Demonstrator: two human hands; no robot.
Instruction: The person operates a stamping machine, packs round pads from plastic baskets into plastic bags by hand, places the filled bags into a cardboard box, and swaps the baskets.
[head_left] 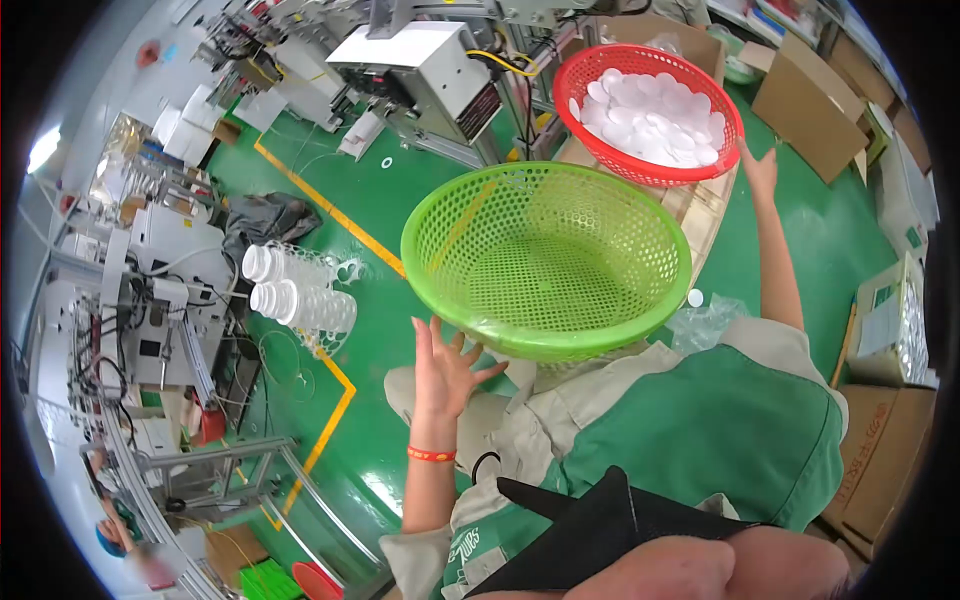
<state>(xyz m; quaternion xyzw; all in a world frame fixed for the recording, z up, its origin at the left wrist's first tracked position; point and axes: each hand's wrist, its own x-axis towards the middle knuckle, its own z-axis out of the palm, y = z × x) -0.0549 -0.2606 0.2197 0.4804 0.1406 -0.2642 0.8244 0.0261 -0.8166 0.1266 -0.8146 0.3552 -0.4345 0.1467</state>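
A green perforated plastic basket (545,270) with nothing in it is in front of me, close above my knees. Below its near left rim my left hand (445,378) is open, fingers spread, fingertips close to the basket's side; I cannot tell if they touch it. Farther off, a red perforated basket (640,172) holds a heap of thin white round discs (655,118). My right hand (758,168) reaches to the red basket's right rim with fingers apart, one fingertip at the rim. Some of its fingers are partly hidden.
The red basket rests on a wooden-looking surface (703,205). Clear plastic wrap (705,322) lies beside my leg. White bottles (300,295) in a bundle stand on the green floor at left. Machines (420,75), cardboard boxes (810,105) and another person (118,525) are around.
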